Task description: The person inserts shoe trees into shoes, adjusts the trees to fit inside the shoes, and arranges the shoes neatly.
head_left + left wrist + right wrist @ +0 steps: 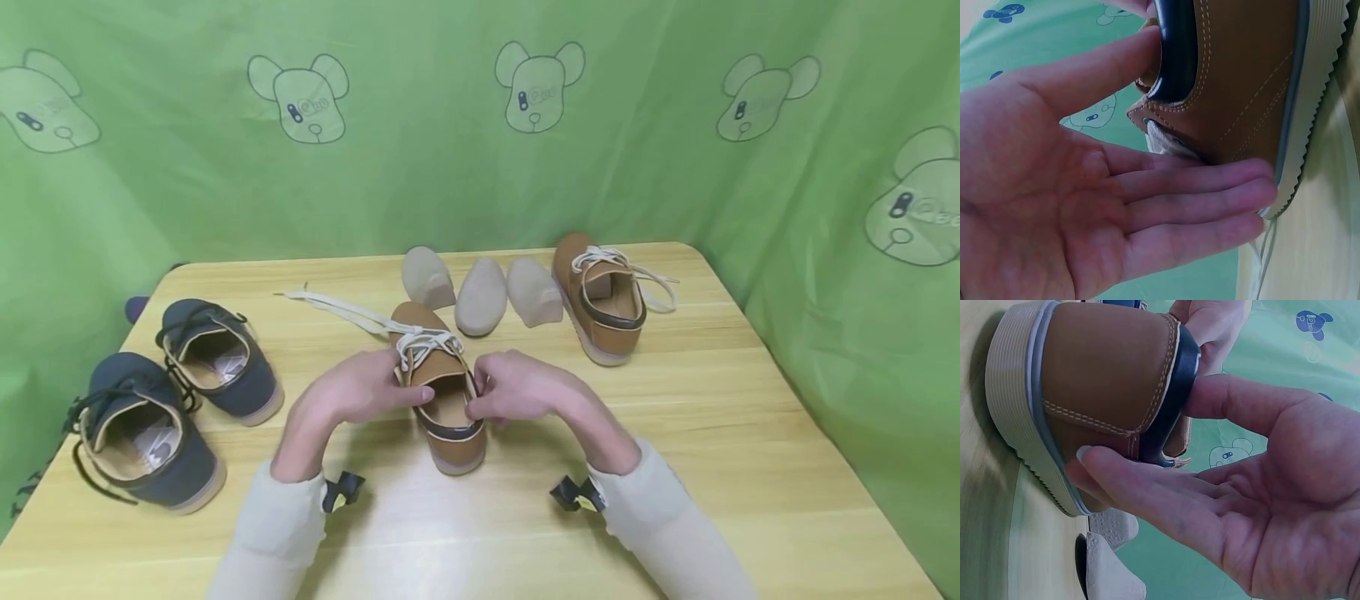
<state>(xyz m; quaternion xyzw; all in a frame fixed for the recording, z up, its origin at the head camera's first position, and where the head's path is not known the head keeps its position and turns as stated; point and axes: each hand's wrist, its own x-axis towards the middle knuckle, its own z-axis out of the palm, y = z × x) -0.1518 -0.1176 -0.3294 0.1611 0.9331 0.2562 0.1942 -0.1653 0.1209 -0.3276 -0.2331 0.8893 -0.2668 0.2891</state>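
A brown leather lace-up shoe [456,454] with a dark collar stands on the table, toe pointing away, between both hands. My left hand [363,387] holds its left side, thumb over the collar into the opening. In the left wrist view the fingers [1191,212] lie nearly straight along the brown side. My right hand [525,387] grips the right side; in the right wrist view its thumb [1216,397] hooks over the collar and the fingers press the outside. White laces [345,310] trail from the shoe to the left. Its toe's inside is hidden.
Behind the shoe lie three beige shoe-shaped inserts [482,296]. A matching brown shoe [611,342] with loose white laces stands at the back right. Two navy shoes [255,387] are at the left. Green cloth [420,192] hangs beyond the wooden table [675,467].
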